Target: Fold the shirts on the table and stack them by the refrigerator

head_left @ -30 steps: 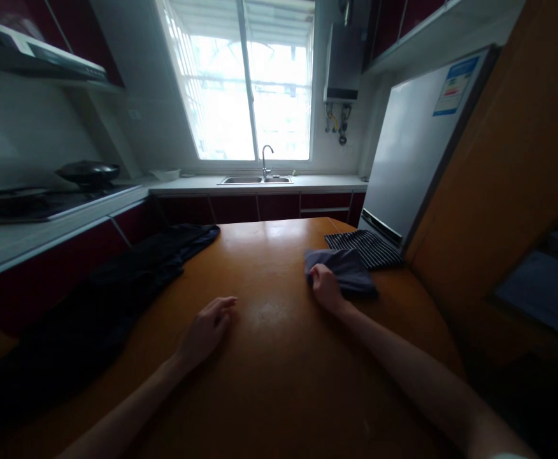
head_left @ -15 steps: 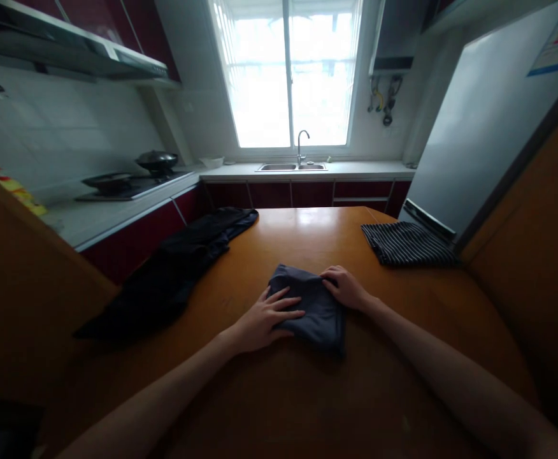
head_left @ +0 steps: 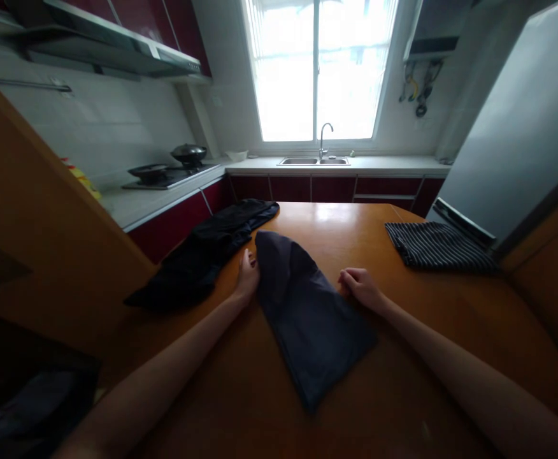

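Note:
A dark blue-grey cloth (head_left: 307,312) lies unfolded in a long strip on the orange wooden table (head_left: 355,395), running from the table's middle toward me. My left hand (head_left: 248,277) grips the cloth's far left edge, fingers curled on it. Beside the right edge rests my right hand (head_left: 361,287), its fingers curled and pinching that edge. A black garment (head_left: 202,255) lies heaped at the left side of the table, just beyond my left hand. At the right rear lies a folded black-and-white striped cloth (head_left: 439,245).
A grey fridge (head_left: 513,146) stands against the table's right rear. Behind are a counter with a sink and tap (head_left: 321,150) under a bright window, and a stove with pans (head_left: 169,172) at the left. A wooden panel (head_left: 30,210) rises at my left.
The blue-grey cloth was dragged from beside the striped cloth to the table's middle, then spread from a folded square into a long strip. My hands moved apart to its two edges.

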`<state>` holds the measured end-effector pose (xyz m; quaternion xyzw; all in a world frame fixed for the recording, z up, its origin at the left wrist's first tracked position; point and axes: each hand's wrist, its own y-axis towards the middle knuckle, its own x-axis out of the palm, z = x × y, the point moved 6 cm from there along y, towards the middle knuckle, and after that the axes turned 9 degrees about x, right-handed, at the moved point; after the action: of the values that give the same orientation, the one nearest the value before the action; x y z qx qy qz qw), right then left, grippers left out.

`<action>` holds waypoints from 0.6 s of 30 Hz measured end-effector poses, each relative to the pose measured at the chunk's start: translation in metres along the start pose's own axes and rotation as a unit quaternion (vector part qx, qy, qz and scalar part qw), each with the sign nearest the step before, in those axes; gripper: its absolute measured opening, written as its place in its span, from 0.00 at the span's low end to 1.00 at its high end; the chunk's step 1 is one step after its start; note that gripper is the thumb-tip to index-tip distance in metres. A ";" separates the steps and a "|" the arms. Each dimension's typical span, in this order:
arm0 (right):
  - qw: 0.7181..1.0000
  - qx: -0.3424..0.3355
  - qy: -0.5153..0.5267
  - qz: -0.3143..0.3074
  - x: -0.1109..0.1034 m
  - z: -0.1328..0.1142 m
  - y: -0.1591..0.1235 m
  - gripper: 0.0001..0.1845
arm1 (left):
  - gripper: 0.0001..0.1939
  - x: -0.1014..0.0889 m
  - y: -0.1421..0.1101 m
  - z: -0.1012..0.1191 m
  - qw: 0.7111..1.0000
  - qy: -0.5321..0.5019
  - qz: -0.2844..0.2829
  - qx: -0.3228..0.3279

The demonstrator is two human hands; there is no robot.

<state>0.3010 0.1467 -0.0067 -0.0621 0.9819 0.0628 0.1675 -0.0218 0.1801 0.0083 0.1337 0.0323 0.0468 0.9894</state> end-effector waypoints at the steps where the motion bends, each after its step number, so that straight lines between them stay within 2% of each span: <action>1: 0.999 -0.026 -0.034 0.009 0.001 -0.004 -0.001 0.19 | 0.23 -0.007 0.001 0.001 0.998 0.051 0.036 0.026; 3: 0.993 -0.074 -0.094 0.022 0.002 -0.010 -0.004 0.14 | 0.19 -0.012 -0.003 0.006 0.978 0.170 0.079 0.094; 5: 0.987 -0.104 -0.125 0.019 0.005 -0.014 -0.008 0.12 | 0.17 -0.006 -0.009 0.007 0.947 0.282 0.074 0.138; 9: 0.978 -0.155 -0.138 -0.006 0.013 -0.024 -0.016 0.13 | 0.23 0.005 -0.017 -0.005 0.917 0.385 0.015 0.106; 11: 0.971 -0.182 -0.153 -0.016 0.017 -0.032 -0.022 0.13 | 0.24 0.009 -0.019 -0.008 0.904 0.411 -0.037 0.107; 14: 0.957 -0.218 -0.186 -0.044 0.025 -0.044 -0.031 0.12 | 0.20 0.018 -0.025 0.000 0.892 0.412 -0.107 0.150; 18: 0.924 -0.266 -0.265 -0.076 0.040 -0.061 -0.049 0.11 | 0.21 0.040 -0.046 0.024 0.904 0.345 -0.135 0.214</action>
<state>0.2504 0.0857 0.0319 -0.1598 0.8409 0.3232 0.4035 0.0235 0.1334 0.0170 0.3120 0.3982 -0.0516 0.8611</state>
